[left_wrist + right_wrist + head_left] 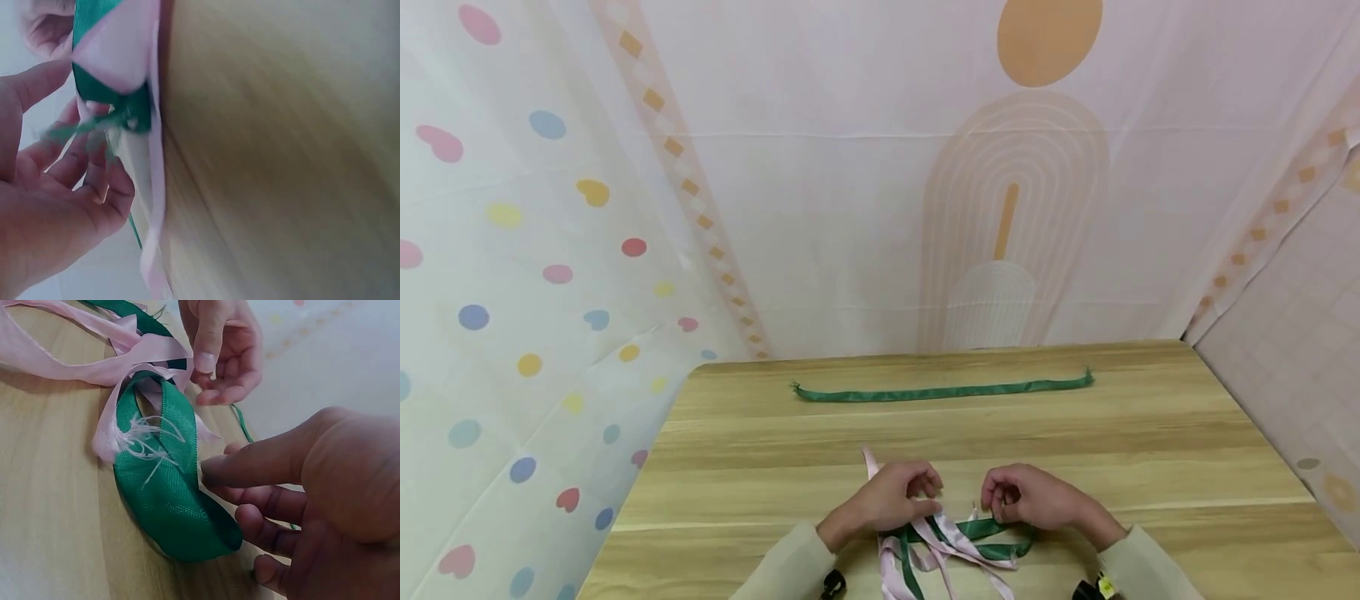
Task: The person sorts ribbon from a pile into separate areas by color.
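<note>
Green ribbon (172,494) loops through pink ribbon (75,362); left hand (891,498) and right hand (1030,498) hover, fingers loosely curled, gripping nothing — frayed threads could snag, loop may spring open.

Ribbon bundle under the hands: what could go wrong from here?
The green ribbon has a frayed end with loose threads that may unravel further or snag on fingers. The pink ribbon crosses it in a loose tangle that could slip apart, since the left hand and right hand seem barely gripping.
</note>
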